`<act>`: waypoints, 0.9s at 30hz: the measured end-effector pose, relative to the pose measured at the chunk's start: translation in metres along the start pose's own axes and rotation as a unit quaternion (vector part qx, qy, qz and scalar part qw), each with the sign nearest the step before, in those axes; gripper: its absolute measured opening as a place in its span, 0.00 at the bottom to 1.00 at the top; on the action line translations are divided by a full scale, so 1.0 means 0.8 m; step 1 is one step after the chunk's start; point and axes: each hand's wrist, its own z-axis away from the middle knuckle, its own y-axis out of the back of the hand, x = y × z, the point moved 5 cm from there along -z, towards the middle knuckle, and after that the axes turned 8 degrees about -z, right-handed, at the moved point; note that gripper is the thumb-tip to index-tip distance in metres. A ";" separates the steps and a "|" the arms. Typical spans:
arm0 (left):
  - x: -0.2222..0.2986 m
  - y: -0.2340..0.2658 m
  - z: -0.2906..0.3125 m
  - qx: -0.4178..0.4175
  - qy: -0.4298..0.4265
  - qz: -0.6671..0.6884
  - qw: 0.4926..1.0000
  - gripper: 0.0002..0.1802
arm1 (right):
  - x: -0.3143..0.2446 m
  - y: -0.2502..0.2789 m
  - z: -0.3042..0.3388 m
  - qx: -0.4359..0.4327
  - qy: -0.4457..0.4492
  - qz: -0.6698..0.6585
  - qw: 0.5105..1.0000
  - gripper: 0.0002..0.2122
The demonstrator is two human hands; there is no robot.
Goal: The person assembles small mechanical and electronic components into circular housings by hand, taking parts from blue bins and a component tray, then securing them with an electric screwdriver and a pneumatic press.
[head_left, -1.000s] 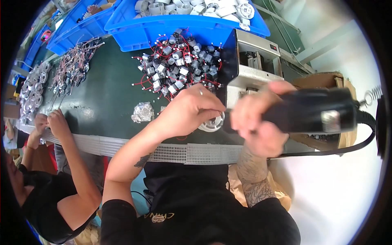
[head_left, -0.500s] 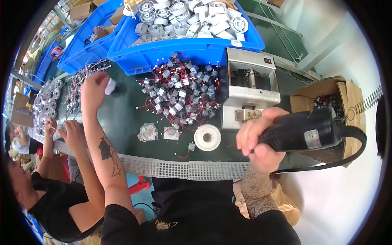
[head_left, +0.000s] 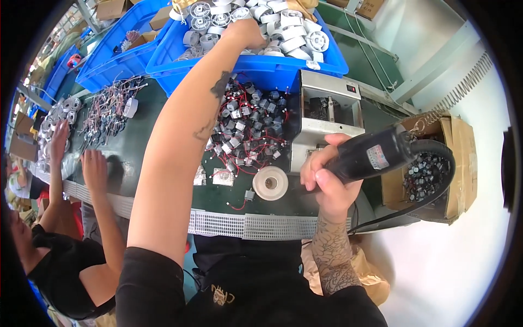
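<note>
My left hand (head_left: 245, 34) reaches into the blue bin (head_left: 180, 68) at the back, among white round plastic housings (head_left: 294, 43); its fingertips are hidden, so a grip cannot be made out. In my right hand (head_left: 332, 177) is a black electric screwdriver (head_left: 376, 155), held on the right above the table and hung from a coiled spring (head_left: 463, 87). Under my left forearm lies a heap of small motors (head_left: 245, 125) with red wires. One white round piece (head_left: 270, 183) with a central hole lies near the table's front, beside a single motor (head_left: 249, 194).
A white metal machine (head_left: 329, 106) stands right of the motors. Further right, a cardboard box (head_left: 463, 163) holds small dark parts. At left are a wire bundle (head_left: 111, 109), a white housing (head_left: 131, 108) and a co-worker's hands (head_left: 95, 169). A white perforated strip (head_left: 218, 224) edges the table.
My left hand has moved from the wire bundle at left up into the blue bin. The white housing it had now lies by the wires. The screwdriver has shifted slightly left and up.
</note>
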 end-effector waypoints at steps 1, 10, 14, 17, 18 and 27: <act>-0.005 0.010 0.010 0.078 0.004 0.055 0.995 0.29 | 0.000 0.001 0.001 0.003 0.000 -0.001 1.000 0.26; 0.080 0.102 0.331 0.159 -0.333 0.317 0.873 0.19 | -0.023 -0.001 0.004 -0.015 0.037 -0.055 0.998 0.28; 0.099 0.048 0.402 0.041 -0.351 0.265 0.897 0.17 | -0.020 -0.011 0.002 -0.042 0.044 0.015 0.998 0.27; 0.100 0.033 0.405 0.075 -0.328 0.271 0.902 0.17 | -0.018 -0.010 0.000 -0.044 0.041 0.031 0.998 0.27; 0.101 0.034 0.404 0.102 -0.343 0.255 0.898 0.18 | -0.017 -0.010 0.000 -0.048 0.043 0.036 0.997 0.27; 0.058 0.045 0.408 0.016 -0.305 0.249 0.919 0.14 | -0.021 -0.002 0.001 -0.049 0.054 0.038 0.997 0.27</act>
